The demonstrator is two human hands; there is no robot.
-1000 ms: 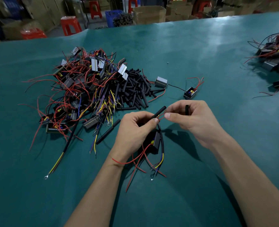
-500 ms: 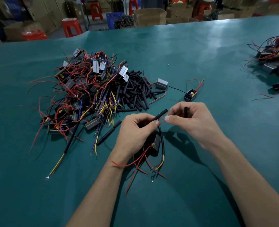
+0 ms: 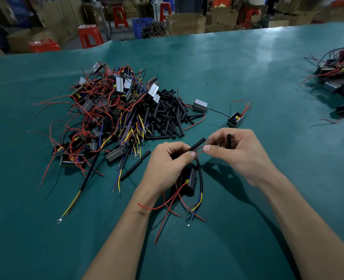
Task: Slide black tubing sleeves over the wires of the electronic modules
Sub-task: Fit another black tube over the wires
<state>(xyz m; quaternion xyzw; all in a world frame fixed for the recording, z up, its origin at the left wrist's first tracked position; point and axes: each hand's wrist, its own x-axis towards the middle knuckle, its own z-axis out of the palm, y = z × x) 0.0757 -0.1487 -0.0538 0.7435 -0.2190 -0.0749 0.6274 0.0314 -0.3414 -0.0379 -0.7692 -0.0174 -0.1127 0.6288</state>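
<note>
**Red leads being fed into a black sleeve**

The left hand (image 3: pixel 167 164) pinched a short black tubing sleeve (image 3: pixel 196 146) between thumb and forefinger, its open end angled up and away from the grip. The right hand (image 3: pixel 235 152) pinched the thin red wires (image 3: pixel 199 152) just beside that thumb, and a second spare black sleeve (image 3: pixel 229 141) stood upright, tucked behind its fingers. Below the left grip hung the small dark box-shaped electronic module (image 3: pixel 190 181), with loose red, yellow and blue leads trailing toward the person onto the teal table mat (image 3: pixel 248 249).

To do this step well, the wire tips should probably be held together and straight, close to the sleeve mouth, so they enter as one bundle; the sleeve should stay steady while the right fingers push in short strokes. Whether the tips had already entered the sleeve could not be told, as the thumb hid the near end.

Beyond the grip lay the heap of loose black sleeves (image 3: pixel 167 114) and the tangled pile of unsleeved modules (image 3: pixel 106 114).

No brand, label or writing was legible on anything.
</note>
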